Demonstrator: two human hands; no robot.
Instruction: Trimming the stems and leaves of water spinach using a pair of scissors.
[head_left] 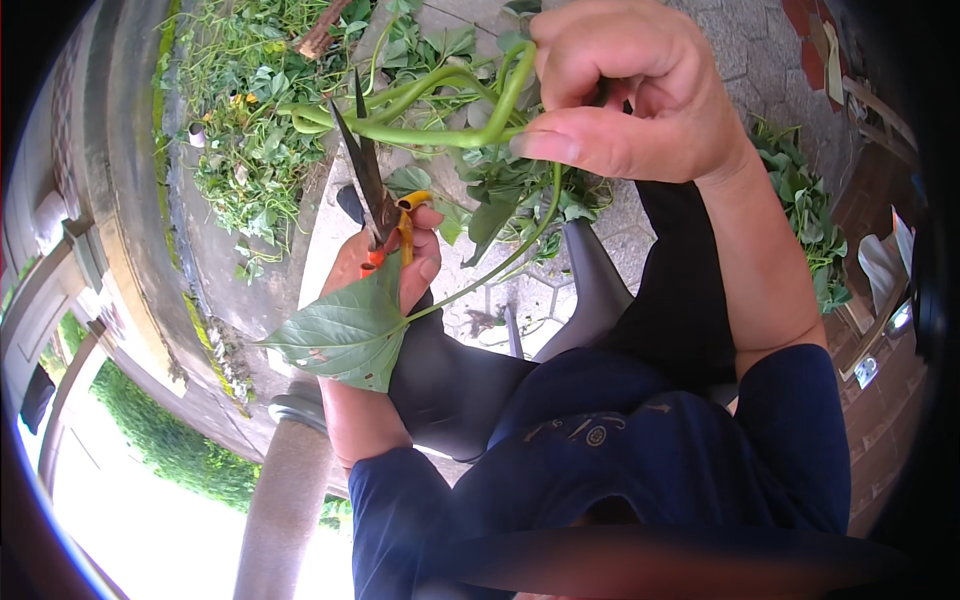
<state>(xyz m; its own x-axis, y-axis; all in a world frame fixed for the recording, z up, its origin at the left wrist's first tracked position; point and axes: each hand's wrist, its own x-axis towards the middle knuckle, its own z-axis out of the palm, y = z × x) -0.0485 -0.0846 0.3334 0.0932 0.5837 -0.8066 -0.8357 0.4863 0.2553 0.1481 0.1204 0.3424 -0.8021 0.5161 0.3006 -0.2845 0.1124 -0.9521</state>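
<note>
My left hand (424, 245) is closed around the yellow and orange handles of a pair of scissors (368, 182). The dark blades point up and stand apart, with a bundle of looped green vine stems (410, 130) passing at them; whether the stems lie between the blades is hard to tell. High on the right, my right hand (630, 95) pinches these stems between thumb and fingers. From the bundle a thin stalk curves down to a large heart-shaped leaf (345, 335), which covers part of my left hand and wrist.
Cut leafy vines (245, 150) lie heaped on the paving at the far left, and more leaves (800, 200) lie at the right. A brown stick (322, 28) sits at the top. A round pillar (285, 500) stands at lower left. My knees are spread below my hands.
</note>
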